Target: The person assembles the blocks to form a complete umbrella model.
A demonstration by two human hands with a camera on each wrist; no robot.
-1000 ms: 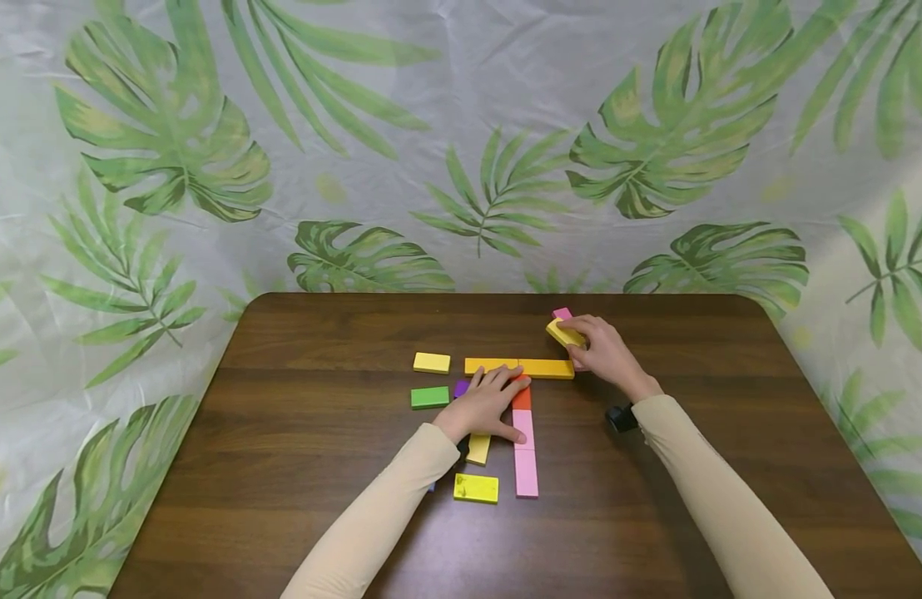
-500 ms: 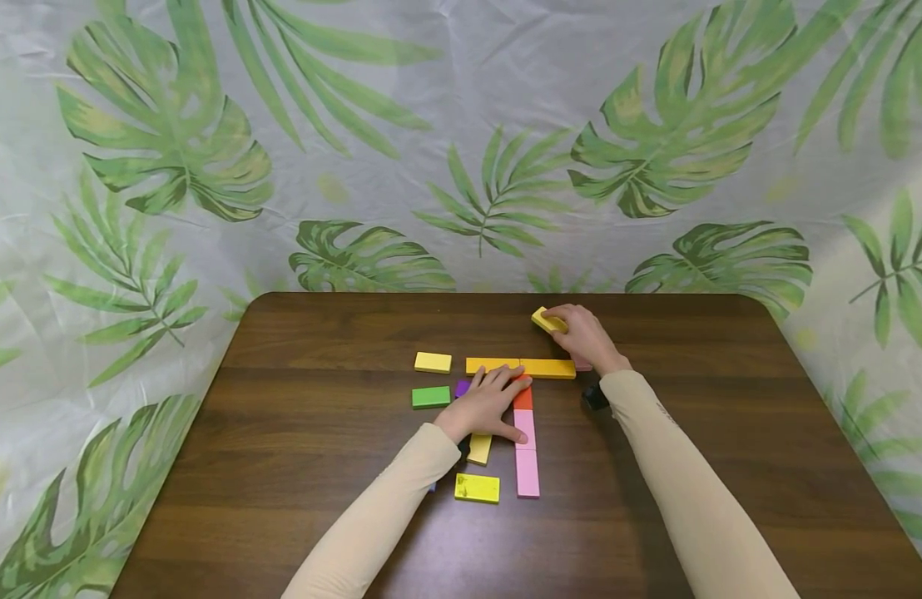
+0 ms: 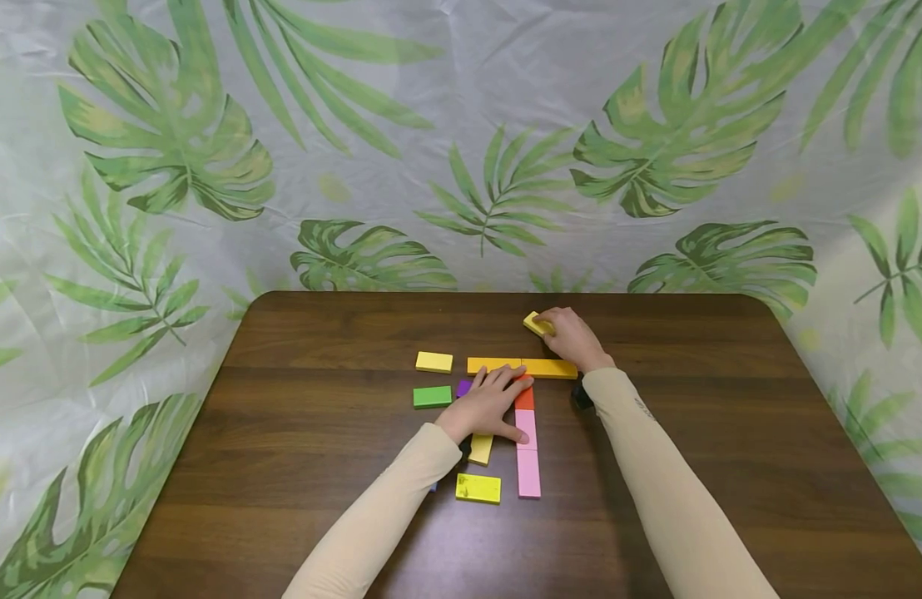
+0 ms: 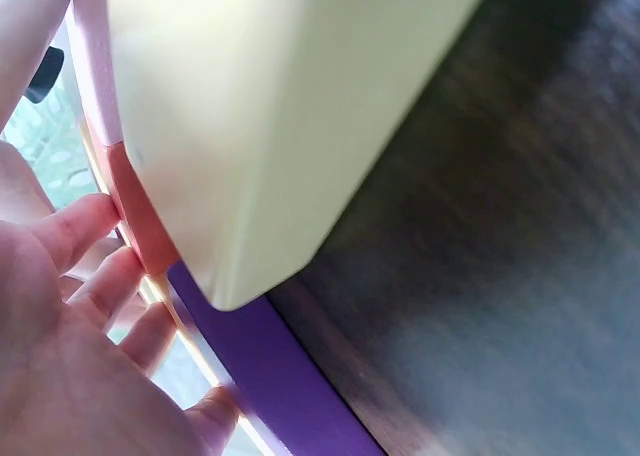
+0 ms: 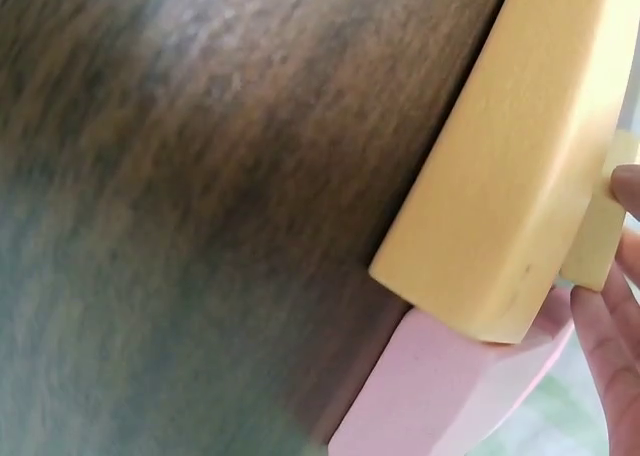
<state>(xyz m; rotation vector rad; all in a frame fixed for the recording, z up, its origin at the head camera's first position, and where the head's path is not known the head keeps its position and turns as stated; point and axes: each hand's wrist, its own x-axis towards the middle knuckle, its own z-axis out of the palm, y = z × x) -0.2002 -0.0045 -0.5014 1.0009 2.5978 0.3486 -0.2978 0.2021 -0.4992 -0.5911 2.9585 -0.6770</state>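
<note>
In the head view my right hand [image 3: 575, 338] pinches a flat yellow block [image 3: 532, 323] beyond the orange row. The right wrist view shows its fingertips on this yellow block [image 5: 597, 226], past an orange block [image 5: 500, 176] and a pink block [image 5: 425, 386]; the head view hides that pink one behind the hand. My left hand [image 3: 483, 409] lies with spread fingers over the blocks. Its fingertips reach the two-block orange row [image 3: 547, 368] and the red block [image 3: 524, 394]; its thumb touches the upper of two pink blocks [image 3: 529, 474]. A purple block [image 4: 280, 366] is partly covered.
Loose on the table [image 3: 296, 466] left of the rows are a pale yellow block [image 3: 434, 362] and a green block [image 3: 432, 397]. A yellow block [image 3: 479, 449] lies below the left hand, a marked bright yellow block [image 3: 478, 488] nearer. A leaf-patterned cloth [image 3: 521, 100] hangs behind the table.
My right hand has moved left and slightly away from me with the yellow block, off the pink pieces at the right end of the orange row. The left hand has stayed in place.
</note>
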